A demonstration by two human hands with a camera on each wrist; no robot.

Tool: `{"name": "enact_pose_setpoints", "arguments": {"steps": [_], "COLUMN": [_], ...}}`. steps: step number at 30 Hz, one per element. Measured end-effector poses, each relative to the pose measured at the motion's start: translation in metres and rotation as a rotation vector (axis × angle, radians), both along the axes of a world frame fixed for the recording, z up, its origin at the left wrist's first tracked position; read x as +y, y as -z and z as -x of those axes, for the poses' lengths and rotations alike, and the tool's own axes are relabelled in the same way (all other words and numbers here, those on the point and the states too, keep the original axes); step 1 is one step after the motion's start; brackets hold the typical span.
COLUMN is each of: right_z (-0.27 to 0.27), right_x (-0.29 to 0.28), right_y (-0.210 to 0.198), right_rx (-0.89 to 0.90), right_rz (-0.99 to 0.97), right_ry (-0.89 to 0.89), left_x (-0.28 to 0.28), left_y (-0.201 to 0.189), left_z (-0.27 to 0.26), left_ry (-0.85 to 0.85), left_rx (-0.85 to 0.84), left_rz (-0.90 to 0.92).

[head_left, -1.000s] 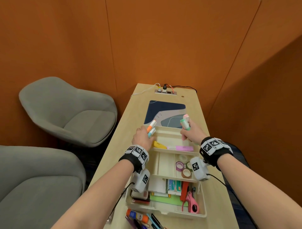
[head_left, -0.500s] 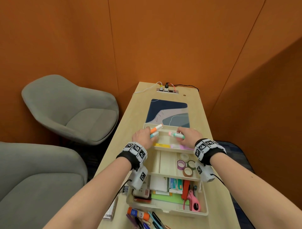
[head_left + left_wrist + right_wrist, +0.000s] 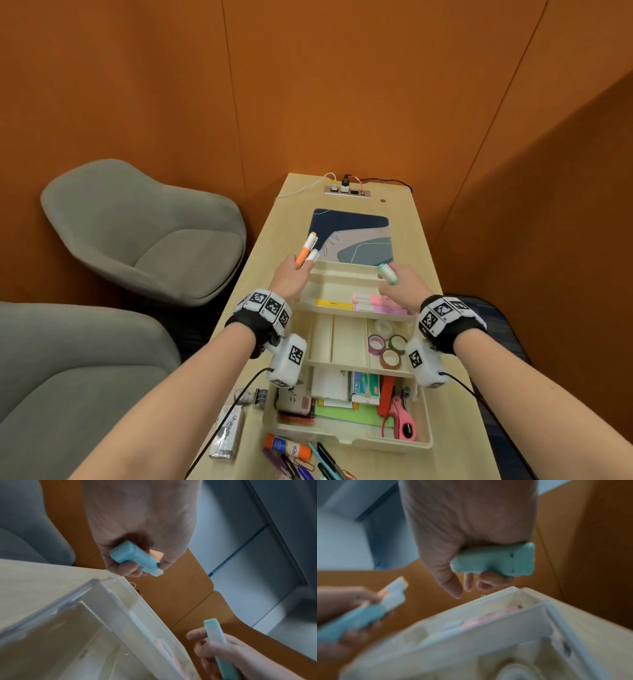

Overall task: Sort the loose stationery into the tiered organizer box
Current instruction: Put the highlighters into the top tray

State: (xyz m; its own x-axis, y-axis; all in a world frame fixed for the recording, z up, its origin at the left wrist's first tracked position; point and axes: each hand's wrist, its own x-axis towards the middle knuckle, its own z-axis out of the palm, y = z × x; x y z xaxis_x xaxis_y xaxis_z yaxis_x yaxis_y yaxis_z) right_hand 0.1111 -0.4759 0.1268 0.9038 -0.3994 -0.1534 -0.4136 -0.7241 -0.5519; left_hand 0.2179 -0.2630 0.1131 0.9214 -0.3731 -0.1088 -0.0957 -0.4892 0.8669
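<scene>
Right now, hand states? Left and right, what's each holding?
Left hand: closed, gripping two highlighters, an orange highlighter and a blue highlighter.
Right hand: closed, gripping one green highlighter.

No word, brand or number can be read in any view. The yellow strip (image 3: 330, 303) in the top tier of the organizer box (image 3: 346, 437) bears small dark print, too fine to make out. The green-and-blue packet (image 3: 364, 385) in the bottom tier and the glue stick (image 3: 287, 446) on the desk (image 3: 459, 404) carry label print, likewise illegible. The wristbands (image 3: 265, 306) show only black-and-white square code markers.
</scene>
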Motion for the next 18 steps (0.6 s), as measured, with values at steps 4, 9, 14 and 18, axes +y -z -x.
{"name": "enact_pose_setpoints", "arguments": {"steps": [4, 9, 14, 18], "right_z": [0.004, 0.001, 0.006, -0.001], "right_x": [0.002, 0.003, 0.003, -0.001], "right_y": [-0.008, -0.012, -0.012, -0.009], "right_rx": [-0.02, -0.067, -0.093, 0.03], "right_rz": [-0.618, -0.581, -0.31, -0.009], "right_ry": [0.302, 0.247, 0.019, -0.164], "left_x": [-0.003, -0.005, -0.002, 0.004], "left_y": [-0.008, -0.014, -0.017, -0.014], "left_z": [0.003, 0.006, 0.014, 0.013], "left_ry": [0.0, 0.076, 0.124, 0.105], "left_rx": [0.209, 0.454, 0.427, 0.32], "left_rz": [0.181, 0.476, 0.506, 0.396]}}
